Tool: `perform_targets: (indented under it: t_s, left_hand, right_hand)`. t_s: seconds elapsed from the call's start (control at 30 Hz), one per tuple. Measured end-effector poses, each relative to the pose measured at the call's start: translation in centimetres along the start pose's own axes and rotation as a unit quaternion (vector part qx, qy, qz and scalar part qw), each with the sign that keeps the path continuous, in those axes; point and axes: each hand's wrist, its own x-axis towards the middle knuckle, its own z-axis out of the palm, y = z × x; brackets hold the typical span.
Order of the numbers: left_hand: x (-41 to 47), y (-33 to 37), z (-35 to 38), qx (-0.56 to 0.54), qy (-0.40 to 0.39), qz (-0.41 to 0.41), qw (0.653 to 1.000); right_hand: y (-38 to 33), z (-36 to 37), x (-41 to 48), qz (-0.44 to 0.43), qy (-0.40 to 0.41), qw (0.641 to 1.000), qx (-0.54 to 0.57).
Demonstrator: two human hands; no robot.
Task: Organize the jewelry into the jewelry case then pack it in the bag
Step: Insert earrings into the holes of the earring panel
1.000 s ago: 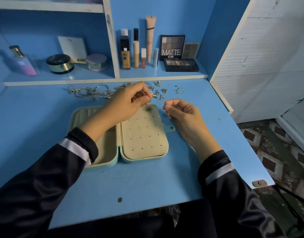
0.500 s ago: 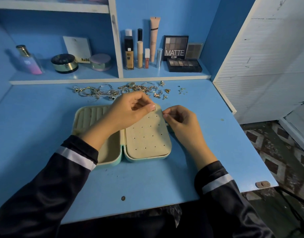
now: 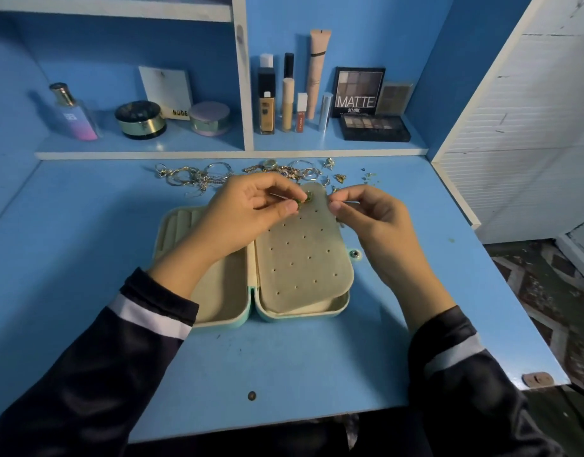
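We saw the jewelry case (image 3: 304, 258) lying open on the blue desk (image 3: 86, 258), with its perforated panel facing up. The left hand (image 3: 247, 209) pinched a green-gold piece (image 3: 299, 201) at the panel's far edge. The right hand (image 3: 376, 222) had its fingertips pressed together by the panel's far right corner; we couldn't tell whether it held anything. Loose jewelry (image 3: 215, 176) lay strung out behind the case.

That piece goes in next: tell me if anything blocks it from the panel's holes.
Nothing visible does. The left hand pinches the small jewelry piece over the top of the perforated panel, whose holes lie bare. The right hand pinches the panel's right edge, clear of the holes.
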Motion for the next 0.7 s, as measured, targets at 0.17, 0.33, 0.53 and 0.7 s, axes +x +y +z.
perform_targets:
  t_s: [0.17,0.33,0.53,0.7]
  left_hand:
    - [-0.13,0.32,-0.76,-0.037,0.015,-0.020,0.999]
    - [-0.18,0.46,-0.91,-0.033,0.010,-0.023,0.999]
    - [-0.32,0.53,-0.37,-0.010,-0.007,-0.013,1.000]
    - [-0.36,0.42,-0.16,-0.005,-0.003,-0.007,1.000]
  right_hand:
    - [-0.55,0.77,0.72,-0.014,-0.038,0.997,0.058]
    - [-0.27,0.80,0.77,-0.019,-0.039,0.997,0.063]
    - [-0.05,0.53,0.56,-0.024,-0.046,0.995,0.081]
    - [-0.21,0.65,0.34,-0.024,-0.047,0.993,0.110]
